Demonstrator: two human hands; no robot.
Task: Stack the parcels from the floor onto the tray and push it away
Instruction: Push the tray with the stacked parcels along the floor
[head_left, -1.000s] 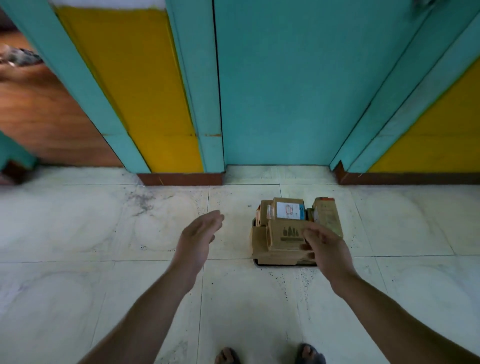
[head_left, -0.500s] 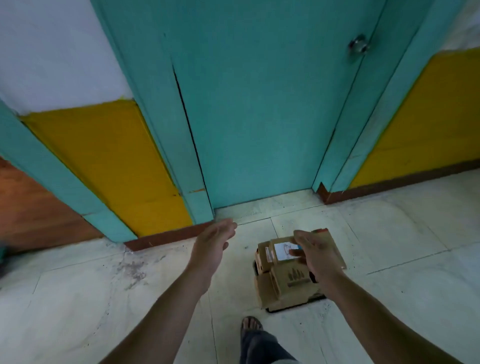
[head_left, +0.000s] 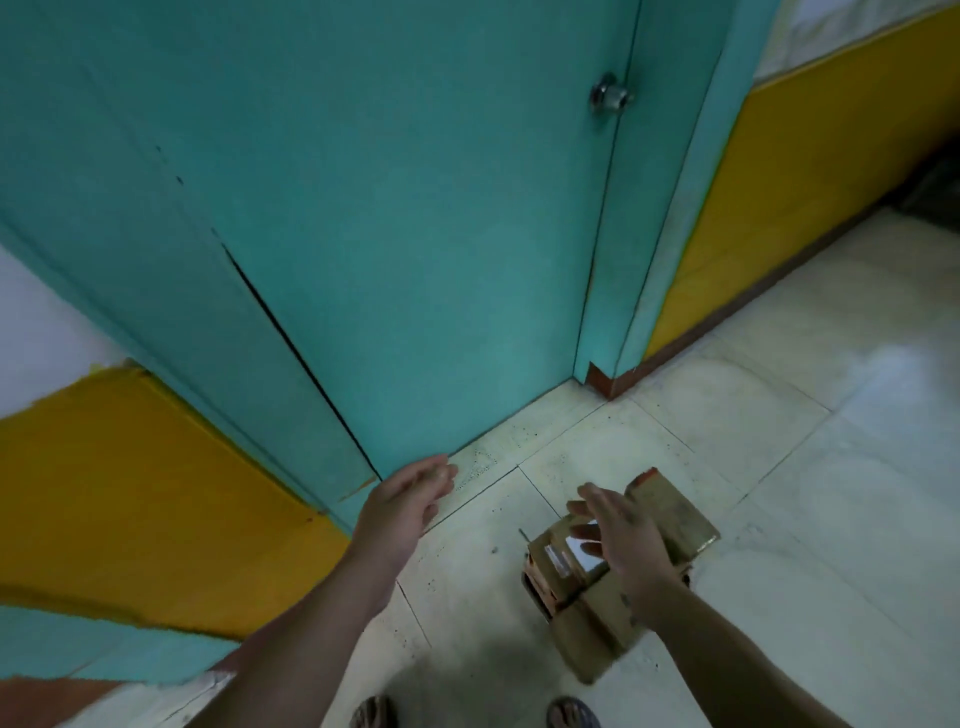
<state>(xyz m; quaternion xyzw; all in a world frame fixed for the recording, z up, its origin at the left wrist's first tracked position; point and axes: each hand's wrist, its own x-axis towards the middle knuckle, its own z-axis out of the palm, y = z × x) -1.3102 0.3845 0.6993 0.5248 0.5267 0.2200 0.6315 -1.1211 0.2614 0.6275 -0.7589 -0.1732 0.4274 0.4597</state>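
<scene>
Beneath the right hand (head_left: 618, 551), fingers spread and holding nothing, sit the parcels (head_left: 670, 514) — apparently all stacked, the tray under them hard to make out. Well apart to their left, the left hand (head_left: 410, 499) hangs flat and empty — the push seems left to do.

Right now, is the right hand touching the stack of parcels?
Cannot tell. In the head view the open right hand overlaps the cardboard parcels from above, fingers spread; neither contact nor a gap shows plainly.

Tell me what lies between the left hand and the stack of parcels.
Only bare floor tile, with a grout line and dark specks, separates the left hand from the stack of parcels in the head view.
</scene>
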